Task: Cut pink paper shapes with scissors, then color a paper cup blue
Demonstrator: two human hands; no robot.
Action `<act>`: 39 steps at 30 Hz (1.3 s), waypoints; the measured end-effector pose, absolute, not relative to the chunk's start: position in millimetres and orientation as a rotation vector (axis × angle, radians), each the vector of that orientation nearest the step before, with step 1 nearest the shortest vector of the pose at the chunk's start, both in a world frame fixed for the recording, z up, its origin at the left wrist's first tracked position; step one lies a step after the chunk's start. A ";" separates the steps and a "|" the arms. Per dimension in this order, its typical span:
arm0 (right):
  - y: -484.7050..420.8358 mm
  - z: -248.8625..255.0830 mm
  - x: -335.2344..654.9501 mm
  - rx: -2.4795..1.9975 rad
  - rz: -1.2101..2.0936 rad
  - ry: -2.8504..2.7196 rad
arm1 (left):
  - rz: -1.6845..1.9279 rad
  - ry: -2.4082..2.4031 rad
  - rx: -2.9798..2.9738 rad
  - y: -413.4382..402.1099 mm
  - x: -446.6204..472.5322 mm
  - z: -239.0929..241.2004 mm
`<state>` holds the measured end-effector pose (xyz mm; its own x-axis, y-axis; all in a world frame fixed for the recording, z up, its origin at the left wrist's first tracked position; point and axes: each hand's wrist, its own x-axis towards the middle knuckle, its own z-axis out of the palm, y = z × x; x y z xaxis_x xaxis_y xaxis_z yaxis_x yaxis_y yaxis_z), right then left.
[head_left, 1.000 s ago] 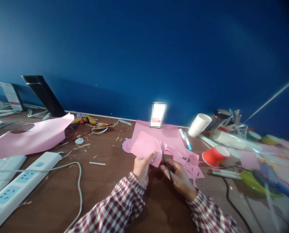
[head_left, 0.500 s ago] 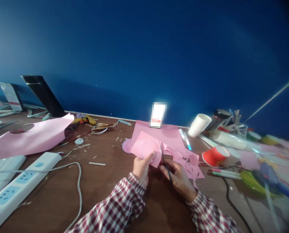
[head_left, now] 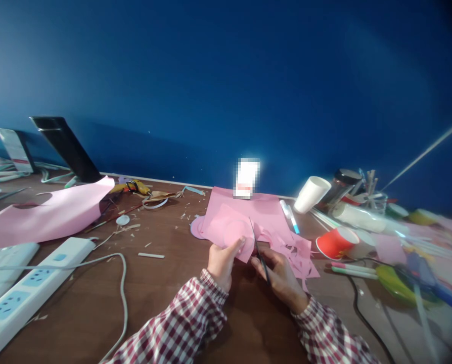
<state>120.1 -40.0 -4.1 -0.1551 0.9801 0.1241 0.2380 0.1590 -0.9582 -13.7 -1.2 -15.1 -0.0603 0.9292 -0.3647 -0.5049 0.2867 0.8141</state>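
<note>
My left hand (head_left: 223, 263) pinches a piece of pink paper (head_left: 231, 227) between thumb and fingers, just above the table. A rounded outline shows faintly on that paper. Closed round a pair of dark scissors (head_left: 262, 260) is my right hand (head_left: 282, 280); the blades point away from me along the paper's right edge. Behind the held piece lies a larger pink sheet (head_left: 244, 196) on the table. Cut pink scraps (head_left: 294, 253) lie to the right of the scissors. A rounded pink cutout (head_left: 196, 227) sticks out at the left.
White power strips (head_left: 40, 283) and a cable (head_left: 123, 293) lie at left, near a curved pink sheet (head_left: 55, 215). To the right are a white paper cup (head_left: 312, 194), a red cup (head_left: 335, 243), markers (head_left: 355, 272) and a blurred clutter. A blue wall (head_left: 226, 91) rises behind.
The held pink paper has tilted slightly, so its rounded outline shows more. Both hands stay nearly in place, still holding the paper and the scissors.
</note>
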 end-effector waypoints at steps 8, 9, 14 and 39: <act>-39.8 -4.1 121.2 -1.228 1.052 -1.584 | 1.261 1.054 0.503 0.2 -13.9 -15.3; -39.8 -4.0 121.2 -1.232 1.052 -1.583 | 1.265 1.050 0.500 0.2 -14.0 -15.3; -39.7 -3.4 120.5 -1.235 1.078 -1.570 | 1.284 1.033 0.473 0.1 -14.1 -14.6; -40.1 -3.2 122.8 -1.292 1.040 -1.589 | 1.291 1.018 0.440 0.3 -14.6 -10.3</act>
<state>122.8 -40.1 -3.2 -0.1374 0.9861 0.0936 0.3089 0.1324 -0.9418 -14.6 0.3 -10.3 -0.0549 0.9269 -0.3713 -0.5767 0.2741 0.7696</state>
